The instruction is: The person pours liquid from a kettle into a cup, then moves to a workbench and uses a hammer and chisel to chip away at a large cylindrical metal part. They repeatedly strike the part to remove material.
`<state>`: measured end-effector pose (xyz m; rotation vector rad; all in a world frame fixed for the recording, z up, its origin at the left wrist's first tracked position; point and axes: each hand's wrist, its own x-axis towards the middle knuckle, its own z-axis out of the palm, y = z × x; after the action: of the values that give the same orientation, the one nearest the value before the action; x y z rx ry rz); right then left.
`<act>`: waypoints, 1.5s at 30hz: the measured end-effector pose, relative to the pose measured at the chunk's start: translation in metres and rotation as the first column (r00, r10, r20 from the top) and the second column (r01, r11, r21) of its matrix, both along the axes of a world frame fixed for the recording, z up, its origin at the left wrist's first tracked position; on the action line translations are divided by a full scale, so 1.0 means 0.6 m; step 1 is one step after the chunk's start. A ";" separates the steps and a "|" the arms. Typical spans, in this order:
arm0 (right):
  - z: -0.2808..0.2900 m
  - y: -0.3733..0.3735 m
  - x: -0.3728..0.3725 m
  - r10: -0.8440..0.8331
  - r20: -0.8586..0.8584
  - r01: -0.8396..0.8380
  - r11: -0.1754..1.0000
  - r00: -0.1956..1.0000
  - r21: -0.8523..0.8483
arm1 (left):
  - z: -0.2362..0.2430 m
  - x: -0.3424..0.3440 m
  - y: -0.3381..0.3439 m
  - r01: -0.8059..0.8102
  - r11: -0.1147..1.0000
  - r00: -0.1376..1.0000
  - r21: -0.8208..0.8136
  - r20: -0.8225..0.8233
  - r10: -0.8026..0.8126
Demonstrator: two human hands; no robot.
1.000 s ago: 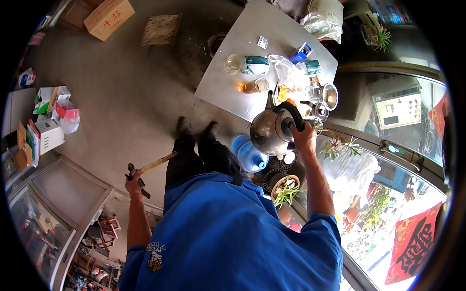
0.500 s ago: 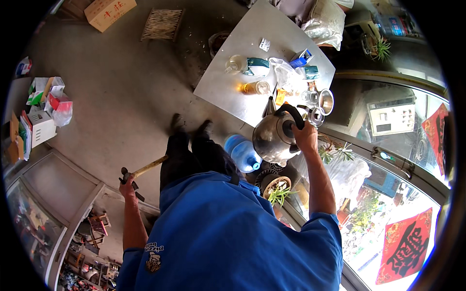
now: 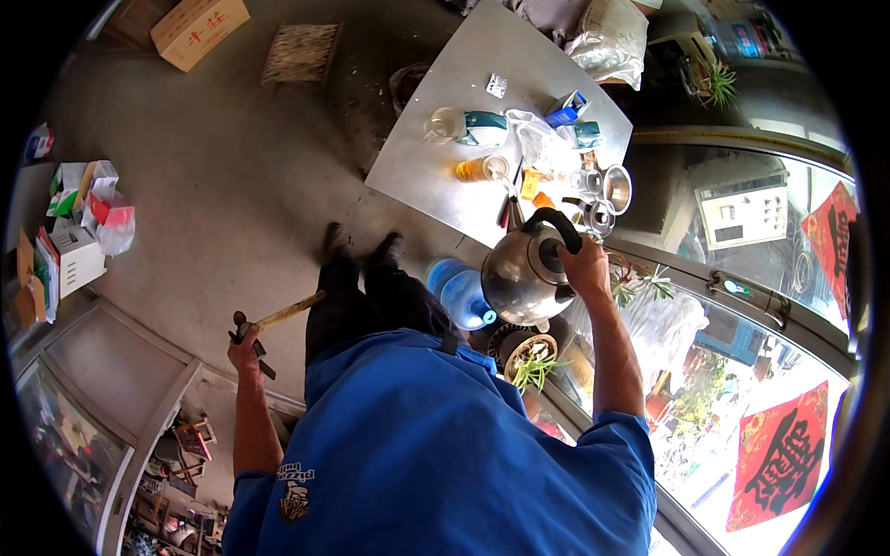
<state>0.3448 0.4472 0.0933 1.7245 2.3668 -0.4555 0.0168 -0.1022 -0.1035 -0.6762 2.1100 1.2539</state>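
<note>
My right hand point(image 3: 586, 269) is closed around the black handle of a large metal kettle point(image 3: 516, 278), its spout pointing toward the table. The kettle hangs in front of the near edge of the grey table point(image 3: 422, 190). At my left side, my left hand point(image 3: 245, 356) grips a hammer point(image 3: 289, 311) close to its dark metal head, with the wooden handle pointing toward my legs. On the table, nearest the kettle, are a glass of amber liquid point(image 3: 473, 170), a glass pot with a dark handle point(image 3: 598, 219) and a metal bowl point(image 3: 616, 189).
A blue water jug point(image 3: 454, 285) and a potted plant point(image 3: 532, 357) stand on the floor below the kettle. A glazed door frame point(image 3: 681, 278) runs along my right. A woven stool point(image 3: 301, 54) and a cardboard box point(image 3: 199, 32) lie farther off; boxes and bags point(image 3: 82, 255) are at left.
The view has shifted slightly, so the table and the things around it sit a little farther left. Both hands keep their holds on the kettle and the hammer.
</note>
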 end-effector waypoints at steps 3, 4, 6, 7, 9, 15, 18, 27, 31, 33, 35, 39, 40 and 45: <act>0.004 0.000 0.003 -0.008 0.020 0.008 1.000 1.000 -0.015 | 0.000 0.001 0.004 0.001 1.000 1.000 0.000 -0.019 -0.001; 0.005 -0.001 0.004 -0.003 0.022 0.004 1.000 1.000 -0.014 | -0.004 0.002 0.002 0.002 1.000 1.000 -0.006 -0.023 -0.002; 0.008 -0.003 0.003 0.008 0.019 -0.008 1.000 1.000 -0.008 | -0.013 0.002 -0.007 0.009 1.000 1.000 -0.029 -0.027 -0.010; 0.008 -0.003 0.002 0.010 0.014 -0.010 1.000 1.000 -0.006 | -0.015 0.001 -0.013 0.011 0.999 1.000 -0.035 -0.022 -0.012; 0.006 -0.003 0.003 0.005 0.007 -0.005 1.000 1.000 -0.004 | -0.018 0.001 -0.020 0.013 0.999 1.000 -0.038 -0.005 -0.013; -0.010 0.004 0.002 0.017 0.015 -0.017 1.000 1.000 0.004 | -0.025 0.005 -0.036 -0.011 1.000 1.000 -0.027 -0.013 0.010; -0.016 0.007 -0.005 0.009 0.029 -0.009 1.000 1.000 -0.004 | -0.013 0.005 -0.034 -0.010 0.999 1.000 -0.046 -0.009 0.010; -0.041 0.015 -0.013 -0.005 0.051 0.007 1.000 0.999 -0.028 | 0.000 0.006 -0.041 -0.014 0.999 0.999 -0.038 -0.036 0.012; -0.043 0.019 -0.015 -0.007 0.080 0.012 0.998 0.997 -0.067 | -0.005 0.007 -0.050 0.019 0.998 0.999 -0.068 -0.043 -0.022; -0.045 0.021 -0.016 -0.012 0.074 0.018 0.997 0.997 -0.078 | -0.002 0.008 -0.048 0.021 0.997 0.999 -0.077 -0.038 -0.024; -0.044 0.019 -0.019 -0.019 0.063 0.024 0.997 0.998 -0.078 | 0.003 0.010 -0.041 0.018 0.997 0.999 -0.069 -0.030 -0.020; -0.043 0.016 -0.023 -0.019 0.039 0.022 0.997 0.999 -0.080 | 0.015 0.016 -0.025 0.013 0.998 0.999 -0.059 -0.031 -0.015; -0.044 0.013 -0.025 -0.027 0.032 0.029 0.996 0.999 -0.084 | 0.019 0.017 -0.023 0.013 0.998 0.999 -0.058 -0.036 -0.015; -0.066 0.003 -0.011 -0.059 -0.036 0.057 0.996 0.998 -0.070 | 0.032 0.020 -0.009 0.027 0.998 0.999 -0.048 -0.038 -0.029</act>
<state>0.3383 0.4491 0.0536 1.7728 2.3026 -0.5773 0.0289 -0.1078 -0.0844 -0.6448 2.1791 1.2146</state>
